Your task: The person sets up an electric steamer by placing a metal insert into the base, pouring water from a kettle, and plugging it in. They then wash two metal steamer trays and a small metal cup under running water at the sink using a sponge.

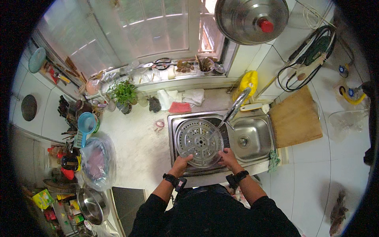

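Observation:
Between my two hands is a round perforated metal steamer plate (199,143), held over the larger left basin of a stainless steel double sink (170,124). My left hand (181,164) grips its lower left rim, thumb on top. On the lower right rim, my right hand (229,159) has its thumb and fingers around the edge. A chrome faucet (237,103) leans over from behind, and a stream of water falls onto the plate's upper right part. Most of the left basin's floor is hidden beneath the plate.
A wooden cutting board (296,118) stands right of the smaller basin (251,139). A green cloth (274,161) hangs at the front right corner. Behind the sink lie a red cloth (180,107) and white cloths (194,97). A plastic-wrapped bowl (99,161) sits on the left.

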`<state>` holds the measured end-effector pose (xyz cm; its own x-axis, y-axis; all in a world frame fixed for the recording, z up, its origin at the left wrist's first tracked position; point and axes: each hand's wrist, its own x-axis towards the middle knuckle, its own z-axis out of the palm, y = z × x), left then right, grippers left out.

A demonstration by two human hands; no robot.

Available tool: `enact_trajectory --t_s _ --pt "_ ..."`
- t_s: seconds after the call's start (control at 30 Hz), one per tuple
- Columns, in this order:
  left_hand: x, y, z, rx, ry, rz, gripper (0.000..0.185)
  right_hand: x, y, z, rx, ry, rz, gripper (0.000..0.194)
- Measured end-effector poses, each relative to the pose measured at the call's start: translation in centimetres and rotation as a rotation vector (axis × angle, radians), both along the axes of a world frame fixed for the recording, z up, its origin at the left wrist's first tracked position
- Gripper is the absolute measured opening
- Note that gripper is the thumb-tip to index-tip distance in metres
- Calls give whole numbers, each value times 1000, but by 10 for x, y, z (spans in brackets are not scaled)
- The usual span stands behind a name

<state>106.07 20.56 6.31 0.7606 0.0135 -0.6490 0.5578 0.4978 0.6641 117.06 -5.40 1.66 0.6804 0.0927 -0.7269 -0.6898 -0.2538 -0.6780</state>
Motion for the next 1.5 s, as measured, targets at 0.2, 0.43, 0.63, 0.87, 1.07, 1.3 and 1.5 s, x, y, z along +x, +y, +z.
enact_trajectory --t_s 0.2,0.43,0.63,0.87,1.07,1.3,1.5 --pt "-4 14 -13 -196 -55 -15 41 -10 2 8 575 91 -81 25" --pt "43 103 -9 982 153 -333 44 -11 5 13 270 75 -185 23" --pt "89 151 -18 1820 -318 -19 38 -20 -3 9 329 34 -231 26" --pt "96 164 -19 1555 -238 -182 28 -31 -7 17 297 44 -230 27" --pt "42 115 -11 1279 -326 -107 28 -34 -8 17 354 54 -264 27" --pt "-7 52 -12 620 -168 -131 19 -25 -20 7 376 88 -249 28" --pt "-4 37 -23 421 -27 -209 44 -20 -30 9 382 105 -192 24"
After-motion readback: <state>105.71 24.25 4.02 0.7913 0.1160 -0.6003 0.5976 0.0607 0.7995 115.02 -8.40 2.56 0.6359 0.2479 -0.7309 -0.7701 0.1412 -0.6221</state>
